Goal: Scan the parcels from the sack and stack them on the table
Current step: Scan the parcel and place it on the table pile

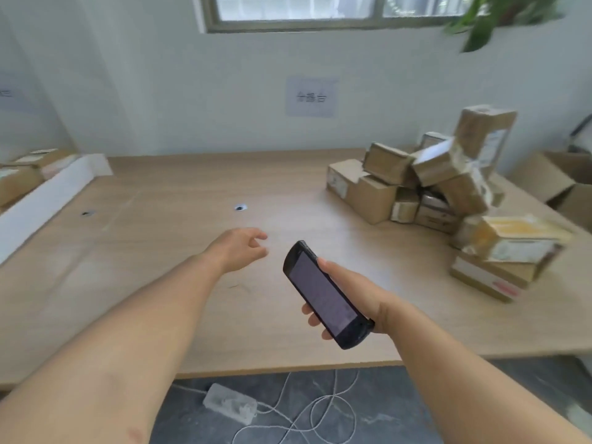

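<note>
Floor: a power strip [230, 402] and a loose white cord [320, 408] lie below the near table edge
Right hand [352, 294]: fingers and thumb wrapped round a dark handheld scanner [320, 293], screen up, held over the table [144, 251] near its front edge
Left hand [238, 251]: stretched out over bare wood left of the scanner, fingers loose and apart, holding nothing
Parcels [378, 195]: a rough heap of taped cardboard boxes on the right of the table, two stacked nearest, the rest tumbled together behind, well apart from both hands
Handling (a judgement): small stiff boxes, probably light enough for one hand; the glossy tape may be slippery, so grip across two opposite cardboard faces with the label turned to the scanner; leaning top boxes could slide if a lower one is pulled
Sack: not in view
Far wall: a paper sign [311, 97], a window [298, 11] above, plant [487, 24] leaves at the right
</note>
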Demonstrator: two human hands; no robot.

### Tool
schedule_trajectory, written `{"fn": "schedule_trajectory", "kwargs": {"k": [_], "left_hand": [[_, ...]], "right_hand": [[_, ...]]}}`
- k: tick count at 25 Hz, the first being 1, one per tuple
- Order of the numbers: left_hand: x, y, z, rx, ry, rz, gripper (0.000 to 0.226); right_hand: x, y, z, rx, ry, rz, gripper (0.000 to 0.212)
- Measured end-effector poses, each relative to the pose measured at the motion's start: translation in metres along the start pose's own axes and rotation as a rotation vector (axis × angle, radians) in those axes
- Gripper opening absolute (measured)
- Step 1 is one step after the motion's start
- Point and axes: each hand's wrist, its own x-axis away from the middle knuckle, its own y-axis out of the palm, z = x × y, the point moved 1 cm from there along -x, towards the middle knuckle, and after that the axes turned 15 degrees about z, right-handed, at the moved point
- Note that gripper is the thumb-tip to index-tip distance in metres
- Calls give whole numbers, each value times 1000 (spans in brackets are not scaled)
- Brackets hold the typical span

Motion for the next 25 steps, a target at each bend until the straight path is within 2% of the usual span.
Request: {"fn": "schedule_trajectory", "kwargs": {"k": [4,8,12,19,25], "left_hand": [[-34,48,44,51,135,-114,41],[-55,103,95,66,211,-233,47],[-75,162,177,69,333,-289,62],[-107,264,329,-65,536,-357,83],[-113,326,396,-181,549,-446,101]], "right_hand": [[-1,-47,16,-119,29,162,67],[-1,-99,42,-186,80,247,77],[-1,-171,59,-245,84,327,76],[3,-297,81,-385,91,439,68],[3,-359,105,-459,146,453,83]]}}
